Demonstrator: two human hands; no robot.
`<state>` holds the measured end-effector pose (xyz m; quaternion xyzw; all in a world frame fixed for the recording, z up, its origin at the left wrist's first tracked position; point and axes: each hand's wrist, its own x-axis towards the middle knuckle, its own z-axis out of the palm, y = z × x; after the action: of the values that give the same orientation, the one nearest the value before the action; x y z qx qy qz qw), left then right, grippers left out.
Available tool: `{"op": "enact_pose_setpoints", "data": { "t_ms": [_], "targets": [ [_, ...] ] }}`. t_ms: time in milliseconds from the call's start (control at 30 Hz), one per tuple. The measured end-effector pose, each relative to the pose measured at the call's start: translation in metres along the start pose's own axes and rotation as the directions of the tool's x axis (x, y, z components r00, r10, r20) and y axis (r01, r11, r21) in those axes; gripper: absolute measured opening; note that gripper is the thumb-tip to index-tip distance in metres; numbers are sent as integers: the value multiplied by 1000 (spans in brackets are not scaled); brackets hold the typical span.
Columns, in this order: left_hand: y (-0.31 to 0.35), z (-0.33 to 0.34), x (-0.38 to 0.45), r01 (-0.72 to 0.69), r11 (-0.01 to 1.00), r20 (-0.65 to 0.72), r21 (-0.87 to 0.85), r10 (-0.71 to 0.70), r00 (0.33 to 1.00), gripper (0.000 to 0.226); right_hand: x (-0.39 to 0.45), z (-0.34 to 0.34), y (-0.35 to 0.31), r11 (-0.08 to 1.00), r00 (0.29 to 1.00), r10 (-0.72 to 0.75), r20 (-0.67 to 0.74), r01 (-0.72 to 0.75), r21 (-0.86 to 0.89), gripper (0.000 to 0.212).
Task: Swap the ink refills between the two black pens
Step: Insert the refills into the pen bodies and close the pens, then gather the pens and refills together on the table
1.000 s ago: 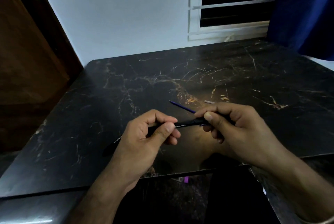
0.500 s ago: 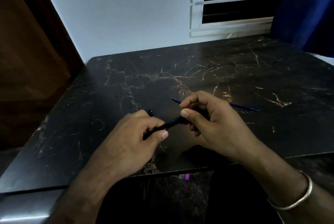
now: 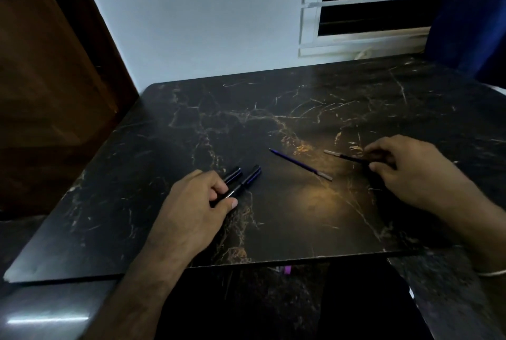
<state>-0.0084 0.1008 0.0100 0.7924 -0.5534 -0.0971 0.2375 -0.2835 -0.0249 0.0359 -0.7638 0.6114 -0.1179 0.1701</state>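
Two black pen barrels [image 3: 242, 179] are lying side by side on the dark marble table [image 3: 169, 131], and the nearer barrel is gripped between thumb and curled fingers of the left hand [image 3: 201, 204], presumably so that it is kept from rolling and its open end is left ready. Just right of the barrels, apart from them, a blue refill [image 3: 299, 164] is laid flat on the marble with its metal tip turned away from them; it appears to have been parked within easy reach. Farther right of the barrels, a second, dark refill [image 3: 346, 156] is pinched in the fingertips of the right hand [image 3: 410, 172], its pale tip pointed back toward the barrels. Whether this refill is touching the table cannot be told. Both refills are judged to be out, so insertion into the opposite barrels is what remains.
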Motion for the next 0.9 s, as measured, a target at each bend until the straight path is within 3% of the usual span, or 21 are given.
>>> {"op": "enact_pose_setpoints", "data": {
  "t_ms": [167,367,533,767,900],
  "targets": [
    [-7,-3,3,22,989,-48,144,-15,999,29,5,0,1,999,999,30,38,-31,23,37],
    [-12,2,10,-25,999,-6,32,25,1000,15,13,3,-1,1000,999,16,52,-16,-11,37],
    [-8,9,18,-74,997,5,-9,74,997,26,11,5,-10,994,994,-98,-40,99,36,34],
    [8,24,26,-123,990,37,-62,126,991,37,16,12,-26,979,983,-184,-19,185,82,19],
    [9,28,29,-136,990,59,-26,137,989,39,12,7,-29,950,948,-292,-130,303,75,15]
  ]
}}
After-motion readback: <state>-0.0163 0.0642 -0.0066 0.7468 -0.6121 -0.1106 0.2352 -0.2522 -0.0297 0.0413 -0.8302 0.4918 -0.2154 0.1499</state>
